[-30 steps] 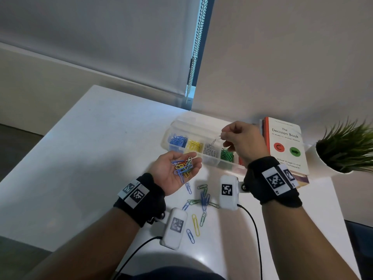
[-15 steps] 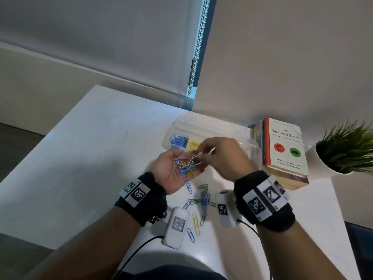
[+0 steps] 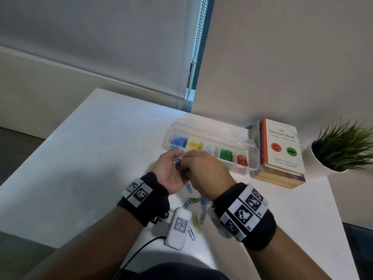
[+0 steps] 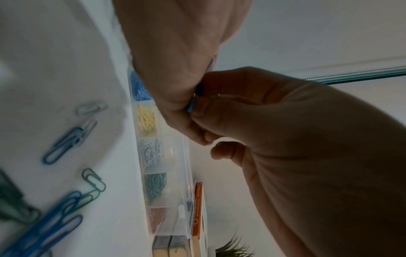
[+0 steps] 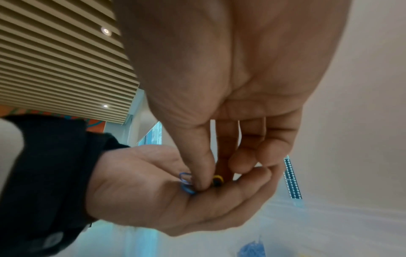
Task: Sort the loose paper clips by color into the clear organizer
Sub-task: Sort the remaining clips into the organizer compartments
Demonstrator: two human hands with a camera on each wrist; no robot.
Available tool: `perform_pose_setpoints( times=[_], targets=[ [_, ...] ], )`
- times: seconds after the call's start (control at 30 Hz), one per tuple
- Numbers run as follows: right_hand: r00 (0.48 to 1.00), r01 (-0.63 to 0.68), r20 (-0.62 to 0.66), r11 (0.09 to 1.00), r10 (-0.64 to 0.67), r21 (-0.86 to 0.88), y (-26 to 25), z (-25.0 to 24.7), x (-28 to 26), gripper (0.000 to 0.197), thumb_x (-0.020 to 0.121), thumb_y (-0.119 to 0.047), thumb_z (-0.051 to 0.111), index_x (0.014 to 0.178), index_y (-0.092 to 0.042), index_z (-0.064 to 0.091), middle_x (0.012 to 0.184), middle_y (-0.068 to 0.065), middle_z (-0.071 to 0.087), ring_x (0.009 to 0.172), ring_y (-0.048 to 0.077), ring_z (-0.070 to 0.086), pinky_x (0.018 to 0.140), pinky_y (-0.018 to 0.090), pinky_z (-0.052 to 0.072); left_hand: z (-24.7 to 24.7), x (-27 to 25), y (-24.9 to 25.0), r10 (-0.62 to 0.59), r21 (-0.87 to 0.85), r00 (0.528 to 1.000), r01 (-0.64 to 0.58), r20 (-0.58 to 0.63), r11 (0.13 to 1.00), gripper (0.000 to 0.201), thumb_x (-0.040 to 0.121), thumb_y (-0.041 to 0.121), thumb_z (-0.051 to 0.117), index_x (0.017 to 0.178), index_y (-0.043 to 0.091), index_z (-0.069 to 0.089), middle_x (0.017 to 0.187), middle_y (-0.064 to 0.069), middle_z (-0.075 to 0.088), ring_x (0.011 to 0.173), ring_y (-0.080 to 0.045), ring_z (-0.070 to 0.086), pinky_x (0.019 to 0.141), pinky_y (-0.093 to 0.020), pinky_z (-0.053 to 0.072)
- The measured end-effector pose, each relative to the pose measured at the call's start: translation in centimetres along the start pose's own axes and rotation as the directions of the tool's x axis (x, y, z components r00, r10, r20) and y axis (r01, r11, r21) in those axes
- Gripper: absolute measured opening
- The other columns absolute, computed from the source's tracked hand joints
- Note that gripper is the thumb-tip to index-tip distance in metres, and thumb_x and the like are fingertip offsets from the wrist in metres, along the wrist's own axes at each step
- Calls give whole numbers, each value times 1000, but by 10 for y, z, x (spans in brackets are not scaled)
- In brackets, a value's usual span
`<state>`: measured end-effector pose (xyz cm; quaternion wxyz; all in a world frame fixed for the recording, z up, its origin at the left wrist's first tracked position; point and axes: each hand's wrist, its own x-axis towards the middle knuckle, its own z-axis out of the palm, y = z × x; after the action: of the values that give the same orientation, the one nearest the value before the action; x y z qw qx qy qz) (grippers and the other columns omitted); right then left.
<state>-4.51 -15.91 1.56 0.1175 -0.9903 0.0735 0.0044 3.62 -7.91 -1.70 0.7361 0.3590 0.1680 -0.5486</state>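
The clear organizer (image 3: 252, 147) lies open at the back of the white table, with blue (image 3: 178, 140), yellow (image 3: 194, 146), white (image 3: 210, 150), green (image 3: 226, 154) and red (image 3: 242, 160) clips in separate compartments. My left hand (image 3: 171, 174) is palm up in front of it, cupped round a small bunch of paper clips (image 5: 185, 181). My right hand (image 3: 203, 174) covers that palm; its thumb (image 5: 202, 180) and forefinger pinch a clip in the bunch, and its colour is hard to tell. Several loose clips (image 3: 203, 203), blue, green and yellow, lie on the table below my hands.
A stack of books (image 3: 282, 150) sits right against the organizer's right end, with a potted plant (image 3: 341, 148) beyond it. A white tagged device (image 3: 178, 227) with a black cable lies by the loose clips. The wall stands close behind the organizer.
My right hand has left the organizer's white compartment and come back down into my left palm. The left fingers have curled in more round the bunch.
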Motion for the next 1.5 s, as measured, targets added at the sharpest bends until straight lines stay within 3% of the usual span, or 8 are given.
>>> perform_pose_setpoints(
  times=[0.3, 0.47, 0.6, 0.77, 1.0, 1.17, 1.33, 1.5],
  targets=[
    [959, -190, -99, 862, 265, 469, 10, -12, 2, 9, 86, -16, 63, 88, -22, 69, 83, -3, 68, 80, 16, 61, 73, 32, 50, 2, -3, 3, 48, -89, 994, -39, 101, 995, 24, 95, 16, 35, 86, 2, 53, 64, -12, 61, 51, -20, 62, 52, -28, 54],
    [953, -213, -88, 844, 291, 493, 2, -9, 4, 9, 86, -20, 62, 92, -22, 68, 84, -3, 70, 78, 15, 63, 74, 35, 52, 2, -2, 6, 65, -117, 993, -53, 100, 992, 34, 97, 20, 32, 85, 1, 57, 67, -11, 64, 51, -18, 63, 52, -24, 55],
    [974, -219, 12, 920, 227, 325, -10, -4, 6, 15, 88, -13, 56, 99, -15, 65, 93, 10, 66, 86, 26, 61, 73, 36, 49, -3, 3, 9, 73, -58, 997, -71, 26, 996, 39, 97, 26, 34, 106, 2, 64, 95, -16, 71, 81, -24, 68, 78, -29, 51],
    [980, -198, 35, 971, 195, 133, -19, 2, 8, 19, 94, -15, 48, 106, -15, 62, 94, 10, 64, 83, 27, 62, 63, 33, 48, -5, 5, 7, 98, -43, 995, -98, -5, 994, 41, 94, 28, 35, 113, 4, 64, 102, -16, 72, 109, -29, 61, 111, -36, 36],
    [978, -208, 42, 971, 204, 119, -18, 5, 11, 26, 91, -9, 47, 114, -16, 59, 98, 11, 62, 86, 26, 62, 62, 29, 41, -6, 2, 4, 122, -49, 992, -123, -29, 991, 41, 95, 28, 35, 113, 5, 64, 102, -14, 72, 100, -29, 65, 97, -39, 46],
    [976, -217, 69, 944, 206, 247, -16, -2, 12, 18, 87, -8, 49, 100, -13, 61, 95, 12, 62, 81, 25, 56, 65, 29, 40, -9, 2, 10, 142, -83, 989, -145, -35, 986, 40, 96, 26, 33, 105, 3, 64, 97, -16, 70, 97, -29, 63, 91, -37, 47],
    [972, -228, 58, 846, 228, 481, -6, -13, 15, 11, 80, -3, 54, 82, -10, 62, 72, 8, 67, 64, 19, 60, 62, 30, 47, -12, 4, 15, 164, -110, 986, -167, -32, 980, 41, 98, 26, 28, 102, 1, 61, 76, -15, 68, 58, -23, 63, 65, -34, 45],
    [942, -291, 90, 651, 323, 701, 15, -18, 27, 16, 81, 2, 59, 78, -11, 67, 64, 11, 68, 56, 23, 62, 59, 35, 55, -23, 10, 16, 172, -165, 984, -178, -48, 970, 43, 96, 24, 30, 109, -4, 60, 99, -25, 65, 80, -33, 62, 82, -41, 48]
  ],
)
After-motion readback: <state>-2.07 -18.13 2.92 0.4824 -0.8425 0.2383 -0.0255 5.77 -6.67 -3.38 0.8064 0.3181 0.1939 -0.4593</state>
